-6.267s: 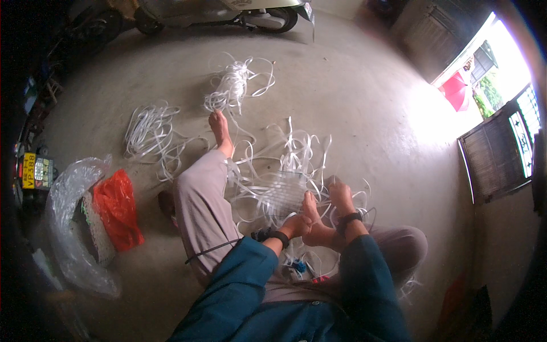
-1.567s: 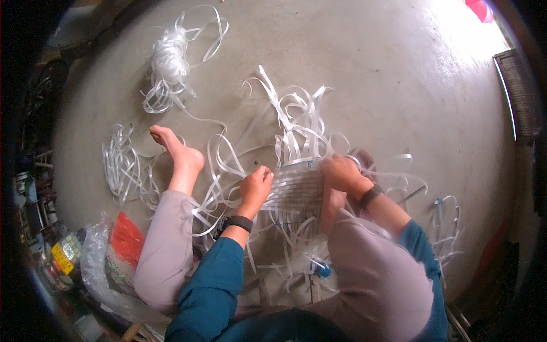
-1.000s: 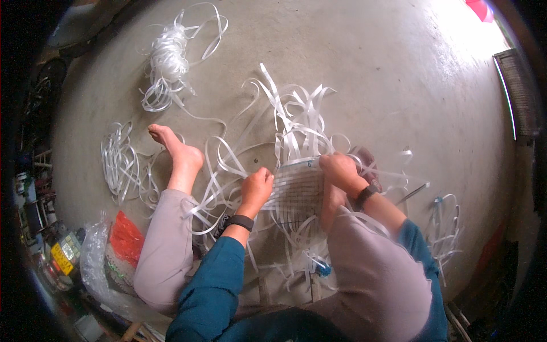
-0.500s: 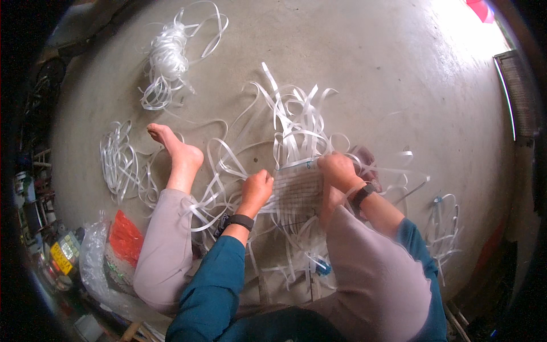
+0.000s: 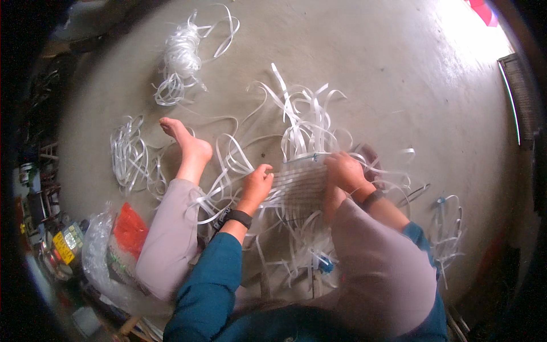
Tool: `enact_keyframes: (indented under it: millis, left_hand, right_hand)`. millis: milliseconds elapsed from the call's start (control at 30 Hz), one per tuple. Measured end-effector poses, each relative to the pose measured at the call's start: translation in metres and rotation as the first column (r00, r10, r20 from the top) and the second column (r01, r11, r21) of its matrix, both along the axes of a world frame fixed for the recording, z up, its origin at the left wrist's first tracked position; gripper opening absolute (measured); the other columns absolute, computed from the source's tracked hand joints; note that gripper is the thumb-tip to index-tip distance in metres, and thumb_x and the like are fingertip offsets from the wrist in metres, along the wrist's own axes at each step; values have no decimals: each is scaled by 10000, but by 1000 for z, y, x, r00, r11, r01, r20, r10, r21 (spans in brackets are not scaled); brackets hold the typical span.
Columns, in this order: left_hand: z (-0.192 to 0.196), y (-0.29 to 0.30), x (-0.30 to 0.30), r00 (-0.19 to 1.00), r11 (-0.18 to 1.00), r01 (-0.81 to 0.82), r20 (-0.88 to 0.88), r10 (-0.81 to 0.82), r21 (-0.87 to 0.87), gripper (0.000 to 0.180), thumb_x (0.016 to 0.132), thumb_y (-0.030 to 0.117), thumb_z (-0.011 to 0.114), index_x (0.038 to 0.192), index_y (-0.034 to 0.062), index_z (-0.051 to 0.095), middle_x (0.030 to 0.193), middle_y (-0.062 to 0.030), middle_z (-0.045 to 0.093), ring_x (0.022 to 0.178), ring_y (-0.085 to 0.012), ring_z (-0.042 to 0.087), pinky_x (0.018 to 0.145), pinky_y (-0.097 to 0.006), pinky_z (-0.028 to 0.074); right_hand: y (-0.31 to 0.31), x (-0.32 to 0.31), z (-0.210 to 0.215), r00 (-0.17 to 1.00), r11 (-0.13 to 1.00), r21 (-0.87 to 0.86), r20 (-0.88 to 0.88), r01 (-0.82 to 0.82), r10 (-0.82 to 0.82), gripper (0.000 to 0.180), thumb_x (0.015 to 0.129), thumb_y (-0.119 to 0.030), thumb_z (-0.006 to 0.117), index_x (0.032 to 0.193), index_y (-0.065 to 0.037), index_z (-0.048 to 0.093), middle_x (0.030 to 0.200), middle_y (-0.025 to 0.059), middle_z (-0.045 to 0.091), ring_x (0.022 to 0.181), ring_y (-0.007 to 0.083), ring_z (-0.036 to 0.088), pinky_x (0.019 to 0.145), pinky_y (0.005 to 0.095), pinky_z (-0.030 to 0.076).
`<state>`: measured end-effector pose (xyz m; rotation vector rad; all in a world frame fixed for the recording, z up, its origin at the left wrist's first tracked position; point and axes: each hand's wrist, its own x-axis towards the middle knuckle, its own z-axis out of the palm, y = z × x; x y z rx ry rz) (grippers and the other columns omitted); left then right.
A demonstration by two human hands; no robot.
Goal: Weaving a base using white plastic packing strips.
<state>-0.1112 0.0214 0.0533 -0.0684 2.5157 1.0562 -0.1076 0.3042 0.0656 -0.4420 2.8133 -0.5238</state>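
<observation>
Both my hands grip the flat woven panel of white plastic strips (image 5: 301, 183) on the floor, left hand (image 5: 257, 183) and right hand (image 5: 343, 171) pinching opposite edges; strips should stay flat, tightly packed.

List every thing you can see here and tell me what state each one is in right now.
Woven strip mat: partly woven, loose ends sticking out on all sides.
Left hand: pressed on the mat's left edge, fingers curled.
Right hand: gripping the mat's right edge.
Loose white strips: unwoven, fanned over the floor.
Strip bundle: tangled in a heap, apart from the mat.
Strip coil: loosely looped beside the bare foot.
Clear plastic bag: crumpled, open, red packet inside.
</observation>
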Motion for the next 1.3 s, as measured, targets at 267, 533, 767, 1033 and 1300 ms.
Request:
enact_keyframes:
  millis: [267,533,767,1033,1300]
  left_hand:
    - [64,-29,-7,991,957,-135,37,130,257,209,870,129,557,1058,38,577,690,-24,608,598,-81,561,544,-225,447]
    - [192,-57,15,964,882,-206,-68,257,423,184,888,151,550,1035,53,603,734,-12,609,637,-71,569,538,-191,429]
    - [267,-44,61,955,887,-143,-176,241,438,184,898,170,551,1026,53,612,737,-3,620,642,-66,575,561,-194,437]
    - [334,-49,94,913,878,-8,-355,202,478,169,908,141,543,1023,36,608,751,3,611,676,-67,564,618,-213,451]
    - [414,-62,144,830,882,-19,-484,277,471,180,910,136,527,1013,12,606,731,-15,598,675,-83,551,646,-211,435]
  right_hand:
    - [23,44,38,950,941,-301,-216,155,-225,191,681,-91,617,865,-138,635,880,24,606,914,238,568,700,342,504]
    - [16,72,-13,654,737,-609,-434,295,-620,128,823,-179,552,894,-86,603,802,91,583,829,251,568,676,357,476]
    - [-4,81,27,88,672,-391,-823,628,-561,278,862,-325,493,877,-65,588,797,139,618,728,259,617,646,390,482]
    - [-10,97,47,68,674,-446,-804,589,-591,256,857,-301,503,876,-65,600,797,141,624,731,260,622,650,387,484]
    - [-17,120,46,104,676,-477,-769,562,-630,234,853,-277,513,875,-66,612,797,142,631,735,262,626,654,384,487]
